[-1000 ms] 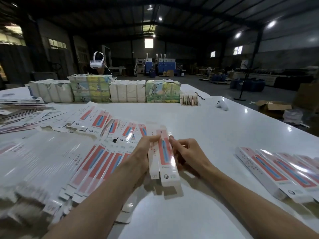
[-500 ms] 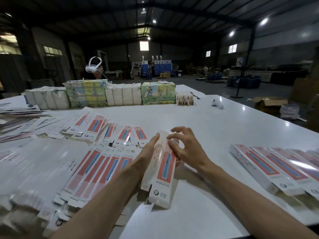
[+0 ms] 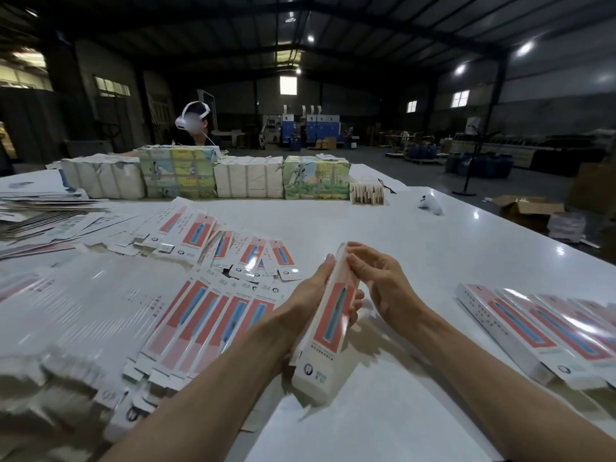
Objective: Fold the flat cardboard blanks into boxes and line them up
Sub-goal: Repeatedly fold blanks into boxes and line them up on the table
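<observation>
Above the desk (image 3: pixel 416 248), the blank (image 3: pixel 333 315) has popped into a sleeve, left grip (image 3: pixel 308 296) clasping it, right grip (image 3: pixel 383 285) pinching its far end, flaps likely next.

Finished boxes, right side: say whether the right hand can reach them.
Probably yes: only bare table separates the finished boxes from the right hand, now busy on the held box.

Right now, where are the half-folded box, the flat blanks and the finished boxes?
half-folded box (image 3: pixel 333 315): head view, red face.
flat blanks (image 3: pixel 213 315): head view, red stripe.
finished boxes (image 3: pixel 510 328): head view, leftmost box's top.
</observation>
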### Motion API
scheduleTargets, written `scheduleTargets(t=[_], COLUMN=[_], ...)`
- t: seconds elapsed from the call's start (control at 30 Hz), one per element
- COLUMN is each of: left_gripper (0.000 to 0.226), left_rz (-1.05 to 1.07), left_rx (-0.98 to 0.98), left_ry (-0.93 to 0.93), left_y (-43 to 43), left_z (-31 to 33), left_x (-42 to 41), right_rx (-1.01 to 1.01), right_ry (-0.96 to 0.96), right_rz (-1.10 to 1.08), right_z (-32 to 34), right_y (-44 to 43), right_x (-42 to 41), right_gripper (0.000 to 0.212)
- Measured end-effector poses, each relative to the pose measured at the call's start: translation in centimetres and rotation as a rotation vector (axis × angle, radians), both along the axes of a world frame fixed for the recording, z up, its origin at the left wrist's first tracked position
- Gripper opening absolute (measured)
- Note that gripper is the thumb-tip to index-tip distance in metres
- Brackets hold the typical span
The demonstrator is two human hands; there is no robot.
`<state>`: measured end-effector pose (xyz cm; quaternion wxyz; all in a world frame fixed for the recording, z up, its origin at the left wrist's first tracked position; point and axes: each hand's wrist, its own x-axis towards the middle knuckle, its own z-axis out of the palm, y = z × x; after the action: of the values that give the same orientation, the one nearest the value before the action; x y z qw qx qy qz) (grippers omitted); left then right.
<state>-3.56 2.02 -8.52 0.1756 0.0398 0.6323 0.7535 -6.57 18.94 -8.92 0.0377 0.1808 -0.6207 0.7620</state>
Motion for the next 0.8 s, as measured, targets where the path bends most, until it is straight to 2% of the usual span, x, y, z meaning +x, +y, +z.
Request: scheduleTargets(t=[0.03, 0.13, 0.17, 0.3, 0.47, 0.57, 0.67, 0.73, 0.8], left_gripper=[0.074, 0.067, 0.066, 0.067, 0.073, 0.062, 0.037, 0.035, 0.048], left_rz=[0.033, 0.147, 0.151, 0.095, 0.111, 0.222, 0.378, 0.342, 0.239], left_rx=[0.019, 0.051, 0.083, 0.182, 0.131, 0.024, -0.145, -0.213, -0.191], left_ry=[-0.004, 0.003, -0.009, -0.087, -0.061, 0.041, 0.307, 0.453, 0.426], left_y=[-0.2, -0.9, -1.0, -1.1, -0.8, -0.4, -0.1, 0.1, 0.4], left_z=[0.0, 0.1, 0.1, -0.1, -0.5, -0.7, -0.8, -0.8, -0.7], left_x=[-0.1, -1.0, -1.1, -1.2, -1.2, -0.6, -0.6, -0.6, -0.3], right_rx=[0.017, 0.088, 0.113, 0.151, 0.152, 0.125, 0.094, 0.119, 0.152], right_ry=[-0.003, -0.102, -0.113, -0.071, -0.075, -0.063, -0.019, 0.021, 0.049], right_rz=[-0.027, -0.043, -0.019, 0.017, 0.042, 0.013, -0.018, -0.056, -0.092], right_z=[0.0, -0.2, -0.4, -0.8, -1.4, -1.0, -0.6, -0.3, -0.1], right_y=[-0.2, -0.8, -0.9, -0.8, -0.8, -0.6, -0.4, -0.3, 0.0], right_x=[0.1, 0.3, 0.3, 0.5, 0.8, 0.6, 0.8, 1.0, 1.2], right_gripper=[0.042, 0.077, 0.08, 0.067, 0.06, 0.054, 0.046, 0.042, 0.04])
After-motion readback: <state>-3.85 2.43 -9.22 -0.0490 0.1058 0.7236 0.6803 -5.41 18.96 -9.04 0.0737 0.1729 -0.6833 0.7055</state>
